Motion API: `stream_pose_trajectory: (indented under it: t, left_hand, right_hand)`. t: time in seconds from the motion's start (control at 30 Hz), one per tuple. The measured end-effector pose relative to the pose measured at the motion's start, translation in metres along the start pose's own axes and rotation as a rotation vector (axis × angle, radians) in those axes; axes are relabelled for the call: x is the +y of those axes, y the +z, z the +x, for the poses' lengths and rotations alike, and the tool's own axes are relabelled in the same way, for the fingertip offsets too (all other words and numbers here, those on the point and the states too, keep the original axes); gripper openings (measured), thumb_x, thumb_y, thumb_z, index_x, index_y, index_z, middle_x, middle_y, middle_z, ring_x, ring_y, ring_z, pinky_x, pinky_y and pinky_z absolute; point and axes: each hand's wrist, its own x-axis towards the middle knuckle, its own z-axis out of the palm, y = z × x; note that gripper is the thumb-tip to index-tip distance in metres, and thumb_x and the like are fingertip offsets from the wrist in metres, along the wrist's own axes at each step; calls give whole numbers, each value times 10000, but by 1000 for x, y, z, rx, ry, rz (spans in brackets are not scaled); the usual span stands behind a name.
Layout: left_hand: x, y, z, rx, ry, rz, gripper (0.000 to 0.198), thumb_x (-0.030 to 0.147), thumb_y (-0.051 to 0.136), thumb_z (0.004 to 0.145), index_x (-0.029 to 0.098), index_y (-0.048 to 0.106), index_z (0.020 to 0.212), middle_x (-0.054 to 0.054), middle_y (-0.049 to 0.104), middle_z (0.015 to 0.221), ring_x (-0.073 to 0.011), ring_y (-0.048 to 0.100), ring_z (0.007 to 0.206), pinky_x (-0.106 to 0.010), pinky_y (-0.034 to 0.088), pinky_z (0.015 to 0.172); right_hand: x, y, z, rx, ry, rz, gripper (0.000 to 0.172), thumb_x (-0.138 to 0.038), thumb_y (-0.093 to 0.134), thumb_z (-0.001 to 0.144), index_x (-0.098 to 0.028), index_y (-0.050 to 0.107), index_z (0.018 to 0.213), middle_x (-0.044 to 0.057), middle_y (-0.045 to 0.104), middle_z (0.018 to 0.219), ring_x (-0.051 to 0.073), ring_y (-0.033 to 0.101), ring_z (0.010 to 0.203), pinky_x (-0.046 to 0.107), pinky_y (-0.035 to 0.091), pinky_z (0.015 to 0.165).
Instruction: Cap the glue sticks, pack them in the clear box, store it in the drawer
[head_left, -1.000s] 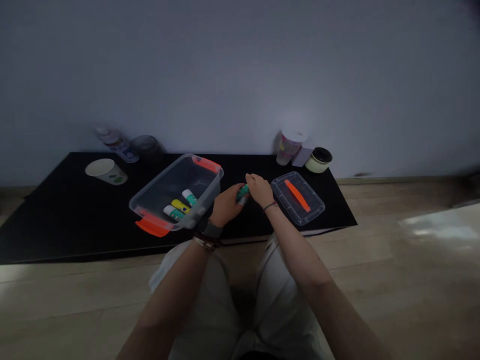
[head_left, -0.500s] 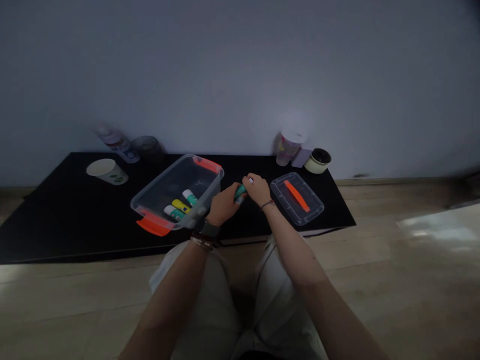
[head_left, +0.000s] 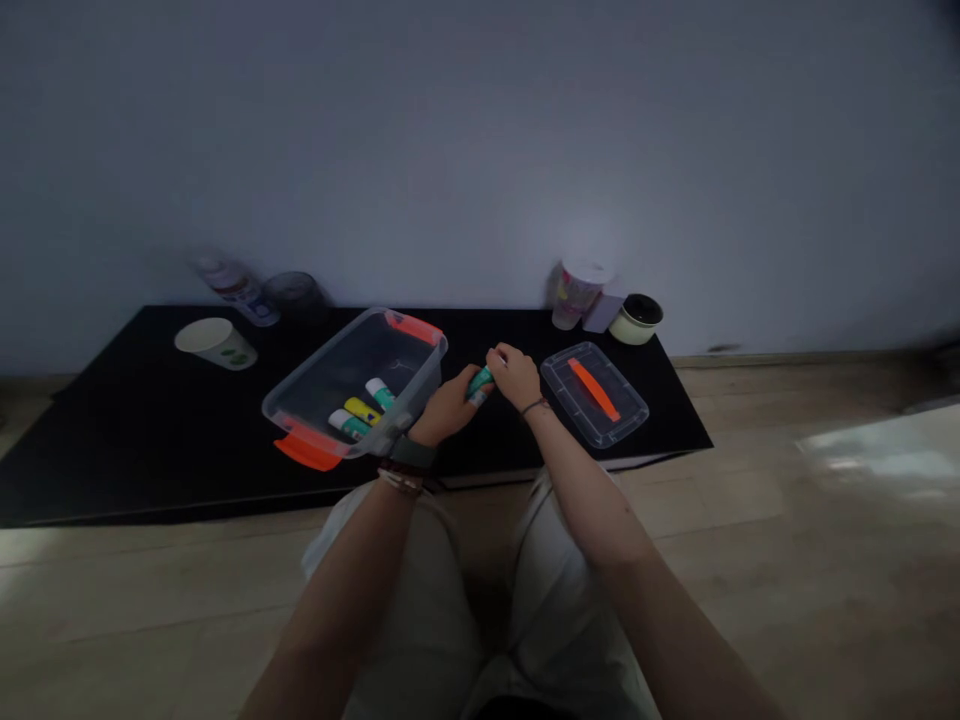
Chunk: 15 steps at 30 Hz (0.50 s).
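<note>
Over the table's front half, my left hand (head_left: 448,405) is closed around the body of a green and white glue stick (head_left: 480,382). My right hand (head_left: 515,376) pinches the upper end of the same stick, where a bit of white shows between the fingers. That end is mostly hidden, so whether its cap is on cannot be seen. Left of my hands stands a clear plastic box (head_left: 300,375) with orange latches. Inside lie two green glue sticks with white caps, one of them the upper glue stick (head_left: 380,393), and a yellow glue stick (head_left: 362,411).
A clear lid (head_left: 559,385) with an orange handle lies right of my hands. Behind it stand a patterned cup (head_left: 576,295), a purple box (head_left: 603,313) and a cream jar (head_left: 636,322). At left are a paper cup (head_left: 217,343), a spray can (head_left: 238,292) and a dark container (head_left: 295,295).
Both hands stay together on the glue stick, with only a slight shift of the fingers. A little more of its green body shows between them. The other things have not moved.
</note>
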Motion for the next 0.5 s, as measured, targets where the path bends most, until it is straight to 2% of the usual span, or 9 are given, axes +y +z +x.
stream_pose_trajectory:
  t: [0.07,0.13,0.23,0.3,0.37,0.43,0.5]
  left_hand:
    - [4,2,0,6,-42,27,275,423,504,925,229,549,1115,-49,652,879,-248,646,812,-347,464,738]
    - [9,0,-1,43,-56,-77,261,421,532,909,222,568,1074,-42,643,843,-240,641,797,-350,472,746]
    - [20,-16,-3,80,-85,-553,318,502,507,915,200,594,967,-51,644,827,-208,634,797,-329,498,745]
    - [27,-34,-5,119,-103,-923,405,572,467,923,191,601,957,-67,661,871,-195,645,828,-318,522,742]
    - [30,-57,-5,212,-74,-1130,387,564,504,915,195,596,990,-75,678,982,-185,651,890,-321,539,778]
    - [27,-80,-3,301,-37,-1121,299,491,587,897,211,582,1002,-68,679,1098,-183,645,934,-341,542,830]
    - [18,-98,2,388,-19,-951,290,414,677,852,216,561,1030,-60,679,1121,-188,638,942,-360,535,855]
  right_hand:
    - [0,1,0,4,28,4,310,-411,436,971,-241,577,754,2,608,740,179,585,733,263,376,683]
    - [1,2,0,45,21,59,377,-476,368,1002,-248,581,791,12,616,753,193,613,756,274,406,700]
    - [3,3,2,144,17,181,473,-462,184,1045,-248,576,892,23,619,758,193,634,754,287,442,716]
    - [3,3,2,182,4,229,503,-432,109,1052,-244,562,942,24,618,761,186,632,729,290,448,712]
    - [2,4,1,172,-24,227,496,-433,106,1052,-241,555,967,24,611,752,188,628,706,295,443,700]
    - [-1,5,-1,139,-54,197,467,-441,140,1052,-238,557,994,28,607,749,199,639,712,302,441,701]
    - [-4,6,-3,115,-72,171,450,-443,162,1052,-235,560,1015,37,612,760,217,655,747,310,442,709]
